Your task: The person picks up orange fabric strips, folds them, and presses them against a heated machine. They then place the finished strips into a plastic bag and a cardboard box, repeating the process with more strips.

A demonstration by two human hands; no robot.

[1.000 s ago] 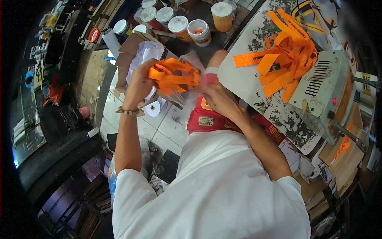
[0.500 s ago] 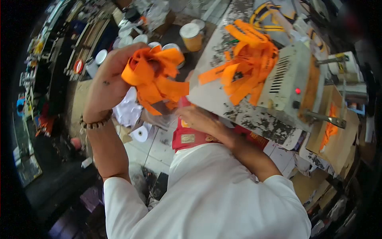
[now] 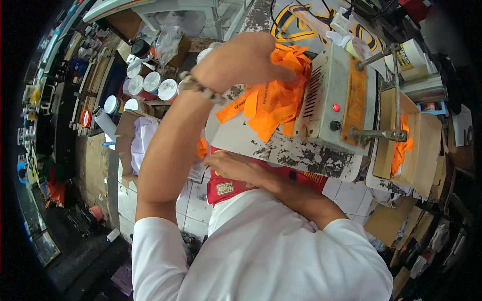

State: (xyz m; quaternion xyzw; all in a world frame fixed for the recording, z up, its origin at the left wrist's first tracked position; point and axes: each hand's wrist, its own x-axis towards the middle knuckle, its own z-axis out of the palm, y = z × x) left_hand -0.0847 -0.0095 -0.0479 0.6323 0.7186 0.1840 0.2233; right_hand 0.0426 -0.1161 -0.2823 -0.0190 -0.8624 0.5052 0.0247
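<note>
Many orange strips [image 3: 273, 105] gripped under L hand [image 3: 243, 60].

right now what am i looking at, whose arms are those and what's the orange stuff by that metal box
This is one picture from a camera worn on a person's head, looking down, so the arms are the wearer's own. The left hand, with a bead bracelet, lies on a heap of orange strips on a worn white board, beside a grey metal machine with a red light. The right hand is low, by a red garment. More orange strips sit in a cardboard box on the right; white-lidded tubs stand on the left.
</note>
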